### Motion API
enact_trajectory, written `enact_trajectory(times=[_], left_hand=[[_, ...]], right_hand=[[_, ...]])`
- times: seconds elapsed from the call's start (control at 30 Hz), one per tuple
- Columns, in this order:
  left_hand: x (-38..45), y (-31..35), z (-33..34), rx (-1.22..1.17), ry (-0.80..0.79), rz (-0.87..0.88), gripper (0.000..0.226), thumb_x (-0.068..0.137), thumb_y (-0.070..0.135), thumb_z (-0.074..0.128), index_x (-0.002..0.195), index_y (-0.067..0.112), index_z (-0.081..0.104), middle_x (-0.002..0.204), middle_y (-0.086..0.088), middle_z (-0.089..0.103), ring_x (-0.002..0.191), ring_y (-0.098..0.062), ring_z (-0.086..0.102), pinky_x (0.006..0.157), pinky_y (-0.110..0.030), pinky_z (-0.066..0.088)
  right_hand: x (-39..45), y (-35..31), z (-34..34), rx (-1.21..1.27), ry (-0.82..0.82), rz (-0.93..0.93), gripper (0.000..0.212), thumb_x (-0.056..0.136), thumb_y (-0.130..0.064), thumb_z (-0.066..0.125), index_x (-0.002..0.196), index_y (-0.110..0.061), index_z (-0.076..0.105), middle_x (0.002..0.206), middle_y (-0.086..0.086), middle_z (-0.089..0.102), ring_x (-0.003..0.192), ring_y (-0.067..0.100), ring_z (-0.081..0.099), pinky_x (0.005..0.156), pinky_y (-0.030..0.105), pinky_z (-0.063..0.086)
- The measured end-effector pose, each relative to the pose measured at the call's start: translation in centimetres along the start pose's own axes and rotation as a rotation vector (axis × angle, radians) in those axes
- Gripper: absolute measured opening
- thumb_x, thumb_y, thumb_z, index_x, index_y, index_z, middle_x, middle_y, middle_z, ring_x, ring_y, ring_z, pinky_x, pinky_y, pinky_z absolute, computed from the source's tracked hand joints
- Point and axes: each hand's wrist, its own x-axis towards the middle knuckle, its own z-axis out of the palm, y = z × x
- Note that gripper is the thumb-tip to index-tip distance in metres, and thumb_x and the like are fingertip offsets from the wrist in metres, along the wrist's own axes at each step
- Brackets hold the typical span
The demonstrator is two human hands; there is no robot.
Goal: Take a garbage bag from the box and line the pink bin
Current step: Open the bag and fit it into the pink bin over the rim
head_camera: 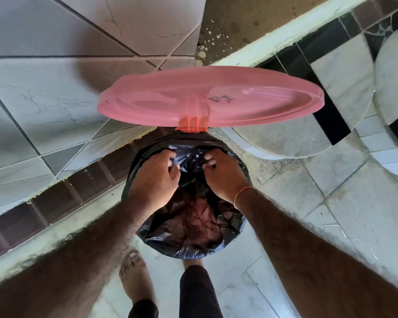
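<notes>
The pink bin stands on the floor below me with its round pink lid swung up and open at the far side. A black garbage bag fills the bin's mouth and is folded over its rim, so the bin's walls are hidden. My left hand and my right hand are both inside the opening near the hinge side, each pinching the black plastic with curled fingers. The box of bags is not in view.
A tiled wall with a dark brown skirting strip runs along the left. A white ledge with black-and-white tiles lies at the right. My bare left foot and dark trouser legs stand just before the bin on the grey tiled floor.
</notes>
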Motion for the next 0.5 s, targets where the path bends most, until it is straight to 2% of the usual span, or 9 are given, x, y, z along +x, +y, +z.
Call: enact_trajectory(times=[0.07, 0.1, 0.17, 0.2, 0.27, 0.33, 0.5], left_hand=[[-0.7, 0.2, -0.7, 0.224, 0.133, 0.123, 0.022, 0.094, 0.033, 0.048, 0.097, 0.017, 0.062, 0.084, -0.001, 0.069, 0.075, -0.023, 0.066, 0.061, -0.034, 0.054], [-0.9, 0.2, -0.9, 0.316, 0.198, 0.204, 0.02, 0.093, 0.032, 0.051, 0.089, 0.016, 0.062, 0.079, -0.001, 0.065, 0.071, -0.023, 0.064, 0.057, -0.034, 0.051], [-1.1, 0.0, -1.2, 0.417, 0.261, 0.3, 0.012, 0.086, 0.024, 0.063, 0.094, 0.014, 0.064, 0.092, -0.005, 0.061, 0.084, -0.027, 0.059, 0.067, -0.039, 0.052], [-1.0, -0.3, -1.1, 0.455, 0.245, 0.306, 0.021, 0.08, 0.017, 0.067, 0.101, 0.015, 0.065, 0.104, -0.007, 0.059, 0.093, -0.029, 0.056, 0.075, -0.043, 0.051], [-0.3, -0.7, -1.1, 0.478, 0.153, 0.27, 0.05, 0.072, 0.006, 0.072, 0.118, 0.021, 0.062, 0.124, -0.008, 0.053, 0.107, -0.031, 0.052, 0.086, -0.047, 0.049], [0.6, -0.8, -1.2, 0.48, 0.121, 0.254, 0.07, 0.069, -0.002, 0.071, 0.131, 0.025, 0.053, 0.133, -0.007, 0.048, 0.113, -0.029, 0.049, 0.089, -0.046, 0.049], [2.8, -1.0, -1.8, 0.449, 0.058, 0.242, 0.086, 0.067, -0.007, 0.07, 0.138, 0.031, 0.039, 0.127, -0.002, 0.052, 0.109, -0.025, 0.053, 0.089, -0.041, 0.048]], right_hand=[[-0.9, 0.4, -0.2, -0.043, 0.129, -0.036, 0.017, 0.085, -0.018, 0.05, 0.094, -0.018, 0.065, 0.094, 0.008, 0.07, 0.084, 0.03, 0.064, 0.075, 0.039, 0.055], [-1.3, 0.6, -0.3, -0.099, 0.241, -0.091, 0.012, 0.084, -0.017, 0.053, 0.09, -0.016, 0.063, 0.089, 0.008, 0.068, 0.08, 0.031, 0.063, 0.068, 0.038, 0.054], [-1.6, 1.0, -0.4, -0.27, 0.444, -0.22, 0.014, 0.079, -0.01, 0.061, 0.093, -0.012, 0.062, 0.089, 0.011, 0.063, 0.08, 0.034, 0.058, 0.065, 0.038, 0.05], [-1.5, 1.3, -0.4, -0.371, 0.501, -0.243, 0.023, 0.076, -0.008, 0.065, 0.098, -0.011, 0.061, 0.092, 0.011, 0.061, 0.083, 0.034, 0.056, 0.068, 0.039, 0.049], [-1.0, 1.8, -0.2, -0.481, 0.497, -0.229, 0.039, 0.072, -0.009, 0.07, 0.109, -0.012, 0.058, 0.099, 0.011, 0.059, 0.09, 0.034, 0.055, 0.074, 0.042, 0.048], [-0.3, 2.0, -0.2, -0.475, 0.445, -0.23, 0.046, 0.07, -0.005, 0.07, 0.114, -0.011, 0.056, 0.102, 0.012, 0.059, 0.092, 0.036, 0.055, 0.077, 0.044, 0.05], [2.1, 1.8, -1.1, -0.31, 0.367, -0.17, 0.045, 0.075, 0.004, 0.057, 0.118, -0.009, 0.055, 0.109, 0.017, 0.062, 0.098, 0.04, 0.057, 0.081, 0.046, 0.051]])
